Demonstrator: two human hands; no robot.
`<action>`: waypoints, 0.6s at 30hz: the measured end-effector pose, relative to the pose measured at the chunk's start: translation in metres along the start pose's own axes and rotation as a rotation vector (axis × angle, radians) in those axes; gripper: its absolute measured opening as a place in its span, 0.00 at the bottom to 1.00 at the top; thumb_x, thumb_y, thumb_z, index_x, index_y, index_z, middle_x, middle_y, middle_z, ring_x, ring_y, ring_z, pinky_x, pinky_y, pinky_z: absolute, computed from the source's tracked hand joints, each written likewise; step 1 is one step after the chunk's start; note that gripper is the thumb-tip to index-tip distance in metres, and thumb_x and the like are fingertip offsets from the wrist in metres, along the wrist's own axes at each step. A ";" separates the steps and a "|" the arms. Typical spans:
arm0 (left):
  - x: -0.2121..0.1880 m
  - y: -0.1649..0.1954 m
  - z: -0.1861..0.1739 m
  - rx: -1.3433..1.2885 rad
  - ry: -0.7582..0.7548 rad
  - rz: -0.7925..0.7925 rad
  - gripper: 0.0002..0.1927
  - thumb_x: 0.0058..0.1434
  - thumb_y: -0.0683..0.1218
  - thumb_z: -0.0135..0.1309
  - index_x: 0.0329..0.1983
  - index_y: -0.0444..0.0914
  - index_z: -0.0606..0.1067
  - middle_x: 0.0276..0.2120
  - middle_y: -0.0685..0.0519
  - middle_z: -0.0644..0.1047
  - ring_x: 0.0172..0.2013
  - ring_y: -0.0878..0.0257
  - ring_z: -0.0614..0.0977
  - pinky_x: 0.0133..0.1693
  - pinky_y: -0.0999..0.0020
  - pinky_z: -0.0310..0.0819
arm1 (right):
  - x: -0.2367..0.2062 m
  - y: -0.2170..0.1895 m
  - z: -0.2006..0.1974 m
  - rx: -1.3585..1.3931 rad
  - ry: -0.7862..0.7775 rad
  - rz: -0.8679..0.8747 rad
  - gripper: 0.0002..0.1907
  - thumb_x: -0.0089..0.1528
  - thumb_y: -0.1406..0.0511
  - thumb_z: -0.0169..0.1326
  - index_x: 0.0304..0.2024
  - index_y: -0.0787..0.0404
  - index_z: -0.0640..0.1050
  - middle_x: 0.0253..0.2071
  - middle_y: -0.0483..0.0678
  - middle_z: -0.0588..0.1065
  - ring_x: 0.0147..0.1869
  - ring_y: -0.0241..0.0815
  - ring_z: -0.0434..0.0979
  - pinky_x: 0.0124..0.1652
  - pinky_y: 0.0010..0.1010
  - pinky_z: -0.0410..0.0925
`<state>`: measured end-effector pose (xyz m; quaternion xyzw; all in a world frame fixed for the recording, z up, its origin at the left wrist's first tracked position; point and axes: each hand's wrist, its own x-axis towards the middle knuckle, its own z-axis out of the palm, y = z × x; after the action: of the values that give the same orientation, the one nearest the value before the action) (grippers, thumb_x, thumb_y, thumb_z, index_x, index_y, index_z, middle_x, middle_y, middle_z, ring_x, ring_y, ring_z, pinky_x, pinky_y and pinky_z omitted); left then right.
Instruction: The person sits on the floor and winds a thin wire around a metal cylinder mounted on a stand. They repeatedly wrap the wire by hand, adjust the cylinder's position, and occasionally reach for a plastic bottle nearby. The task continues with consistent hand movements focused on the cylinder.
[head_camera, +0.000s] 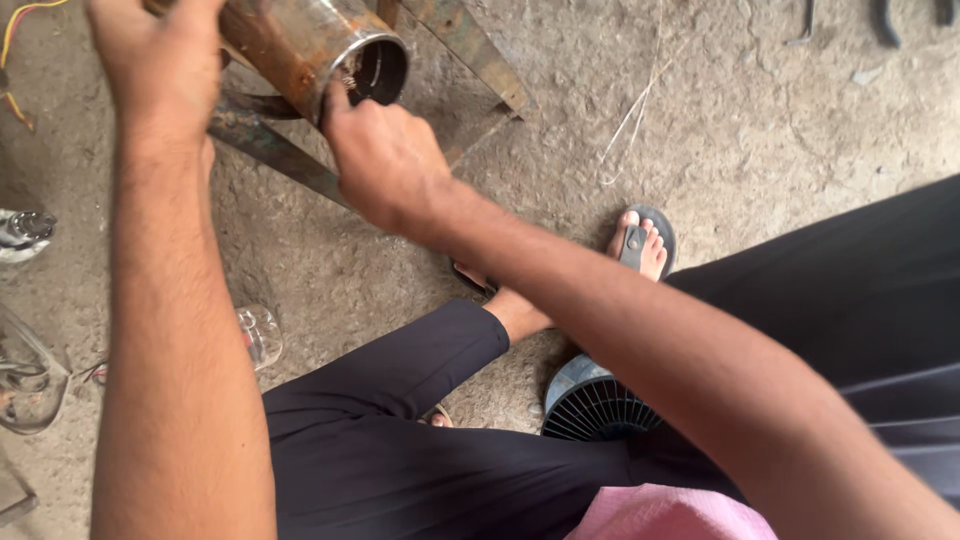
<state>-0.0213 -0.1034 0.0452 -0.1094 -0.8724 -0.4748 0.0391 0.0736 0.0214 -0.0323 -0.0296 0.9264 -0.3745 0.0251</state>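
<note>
A rusty metal cylinder (300, 40) with a bright open end lies across a rusted steel frame (270, 150) at the top left. My left hand (160, 60) rests on top of the cylinder body and grips it. My right hand (385, 165) is at the cylinder's open mouth, its fingertips touching the rim next to the windings visible inside. My legs in dark trousers (400, 420) fill the lower part of the view.
A dark ribbed fan cover (590, 405) lies on the concrete floor by my leg. My foot in a sandal (640, 245) is to the right. Clear glass pieces (260, 335) and a clear container (30, 385) sit at left. Thin wire (630, 120) and tools (885, 20) lie farther back.
</note>
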 end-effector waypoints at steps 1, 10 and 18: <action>-0.001 0.001 0.001 -0.034 -0.007 0.003 0.24 0.63 0.51 0.63 0.54 0.33 0.70 0.52 0.51 0.76 0.56 0.59 0.77 0.58 0.62 0.71 | -0.002 -0.001 0.003 0.020 0.014 0.013 0.37 0.54 0.74 0.49 0.67 0.76 0.59 0.31 0.61 0.80 0.34 0.58 0.83 0.33 0.47 0.76; -0.003 0.005 -0.002 -0.024 0.051 -0.098 0.27 0.61 0.51 0.67 0.56 0.38 0.68 0.52 0.53 0.74 0.53 0.64 0.76 0.52 0.63 0.72 | -0.010 -0.006 0.024 0.093 0.134 0.065 0.42 0.56 0.72 0.50 0.72 0.73 0.54 0.29 0.62 0.79 0.32 0.62 0.82 0.35 0.52 0.74; -0.005 0.006 0.001 0.035 -0.090 0.110 0.19 0.67 0.49 0.67 0.51 0.33 0.75 0.48 0.53 0.81 0.49 0.66 0.84 0.53 0.70 0.79 | -0.002 0.015 0.008 -0.177 -0.061 0.011 0.34 0.68 0.70 0.42 0.76 0.64 0.51 0.23 0.50 0.76 0.20 0.41 0.76 0.19 0.37 0.71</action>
<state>-0.0151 -0.0999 0.0491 -0.1775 -0.8742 -0.4511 0.0279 0.0758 0.0273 -0.0483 -0.0381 0.9548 -0.2900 0.0524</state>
